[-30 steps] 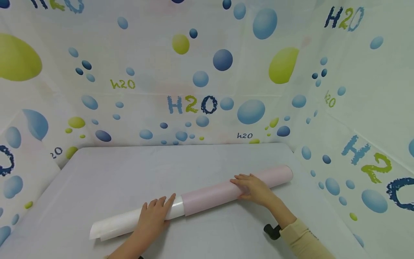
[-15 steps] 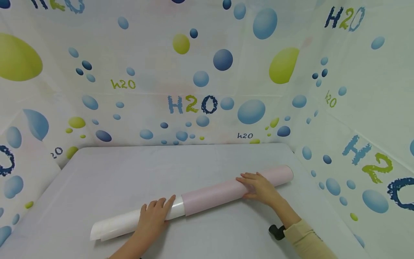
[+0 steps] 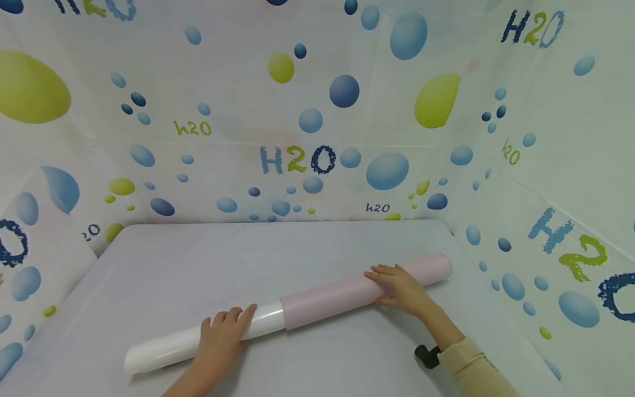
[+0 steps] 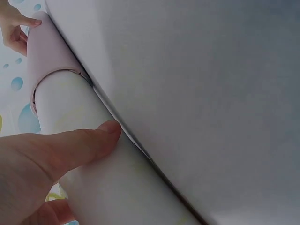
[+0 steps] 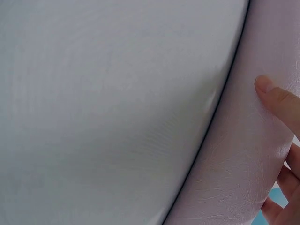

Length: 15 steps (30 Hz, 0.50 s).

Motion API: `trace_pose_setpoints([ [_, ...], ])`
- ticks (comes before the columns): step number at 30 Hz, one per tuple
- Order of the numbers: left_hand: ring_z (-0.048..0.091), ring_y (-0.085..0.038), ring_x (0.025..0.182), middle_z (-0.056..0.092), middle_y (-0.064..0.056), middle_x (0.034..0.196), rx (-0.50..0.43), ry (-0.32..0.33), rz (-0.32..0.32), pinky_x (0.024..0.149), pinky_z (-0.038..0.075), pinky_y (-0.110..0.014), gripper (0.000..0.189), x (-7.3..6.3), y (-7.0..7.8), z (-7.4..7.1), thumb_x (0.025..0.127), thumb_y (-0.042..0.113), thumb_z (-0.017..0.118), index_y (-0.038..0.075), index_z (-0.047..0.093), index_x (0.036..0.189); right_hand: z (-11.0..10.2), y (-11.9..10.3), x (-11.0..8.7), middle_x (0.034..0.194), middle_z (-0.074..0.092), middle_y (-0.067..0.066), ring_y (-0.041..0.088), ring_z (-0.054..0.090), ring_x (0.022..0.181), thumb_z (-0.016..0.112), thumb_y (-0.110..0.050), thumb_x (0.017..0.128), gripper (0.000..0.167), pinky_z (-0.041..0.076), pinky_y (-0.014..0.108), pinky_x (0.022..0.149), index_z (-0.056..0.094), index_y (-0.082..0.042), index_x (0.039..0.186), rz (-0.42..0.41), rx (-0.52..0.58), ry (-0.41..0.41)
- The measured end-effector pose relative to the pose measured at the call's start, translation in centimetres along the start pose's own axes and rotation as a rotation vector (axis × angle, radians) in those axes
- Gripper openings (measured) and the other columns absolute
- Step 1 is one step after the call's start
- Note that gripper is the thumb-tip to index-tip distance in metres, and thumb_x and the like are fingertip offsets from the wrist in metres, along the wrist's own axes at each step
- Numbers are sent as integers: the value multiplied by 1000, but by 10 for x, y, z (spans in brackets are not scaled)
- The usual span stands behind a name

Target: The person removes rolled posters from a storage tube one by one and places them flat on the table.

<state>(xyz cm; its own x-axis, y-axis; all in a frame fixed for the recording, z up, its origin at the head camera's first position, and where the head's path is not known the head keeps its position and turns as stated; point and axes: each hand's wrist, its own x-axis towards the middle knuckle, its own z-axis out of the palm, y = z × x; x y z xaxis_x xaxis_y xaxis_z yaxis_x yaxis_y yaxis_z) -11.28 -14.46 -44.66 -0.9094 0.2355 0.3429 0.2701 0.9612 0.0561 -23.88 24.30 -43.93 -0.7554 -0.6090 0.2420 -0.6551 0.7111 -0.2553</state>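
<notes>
Where the white roll (image 3: pixel 171 348) runs into the wider pink roll (image 3: pixel 329 303), the pink edge circles it with a thin, dark gap on part of the rim, and the joined length lies aslant on the bench (image 3: pixel 223 264), its pink end farther away. The left hand (image 3: pixel 223 339) is clamped on the white part, thumb on the near side and fingers over the far side; the right hand (image 3: pixel 402 289) grips the pink part likewise. Glossy and smooth, the white surface shows faint yellowish patches close up, while the pink one is finely creased. Beside the right cuff of a beige sleeve (image 3: pixel 471 366), whose small marks are too little to read, sits a black object (image 3: pixel 426 357). Bare white bench stretches behind the rolls to a straight far edge with rounded corners; the pink end comes near the right edge, and the white end stays well apart from the left. Beyond rises a backdrop (image 3: pixel 223 82) printed with blue and lime ovals and "H2O" in blue and green, plus smaller "h2O" lettering.
</notes>
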Motion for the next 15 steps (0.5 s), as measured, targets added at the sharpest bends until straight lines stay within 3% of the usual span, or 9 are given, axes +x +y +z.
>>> trace_pose_setpoints([
  [15, 55, -36, 85, 55, -8, 96, 12, -79, -68, 66, 39, -62, 61, -19, -30, -10, 62, 12, 81, 12, 53, 116, 1, 1, 0, 131, 51, 11, 29, 44, 122, 81, -20, 68, 65, 28, 54, 100, 55, -17, 128, -14, -4, 0],
])
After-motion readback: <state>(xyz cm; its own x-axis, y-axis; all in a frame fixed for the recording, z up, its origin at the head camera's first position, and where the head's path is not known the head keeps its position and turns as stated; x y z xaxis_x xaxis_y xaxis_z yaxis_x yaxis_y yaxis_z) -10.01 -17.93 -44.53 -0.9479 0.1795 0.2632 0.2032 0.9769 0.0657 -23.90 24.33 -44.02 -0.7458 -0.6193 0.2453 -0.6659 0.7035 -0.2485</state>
